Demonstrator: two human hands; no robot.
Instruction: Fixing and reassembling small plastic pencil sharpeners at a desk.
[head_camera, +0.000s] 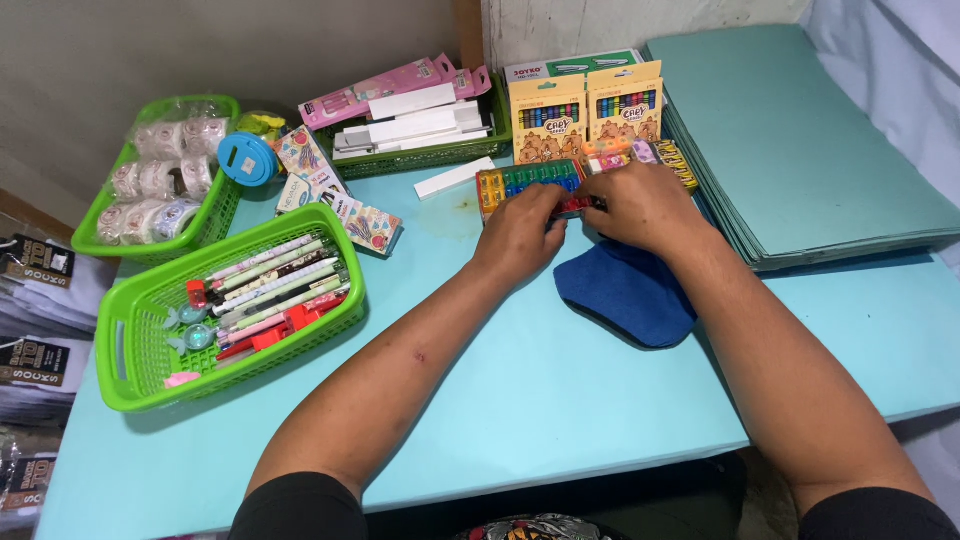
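Turquoise bench (560, 400) carries baskets and crayon boxes (585, 115). Both hands, left (520, 232) and right (645, 205), grasp a long crayon pack (530, 180). Steady pressure from each end should keep it level.

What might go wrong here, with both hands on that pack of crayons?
The crayon pack lies flat under the left hand and right hand, so crayons might spill if it opens. The upright crayon boxes just behind could be knocked over. The blue cloth under the right wrist may slide.

Pen basket (130, 330) at nine o'clock on bench (520, 400); tape basket (100, 215) at ten; crayon boxes (585, 112) at twelve; paper stack (800, 150) at two.
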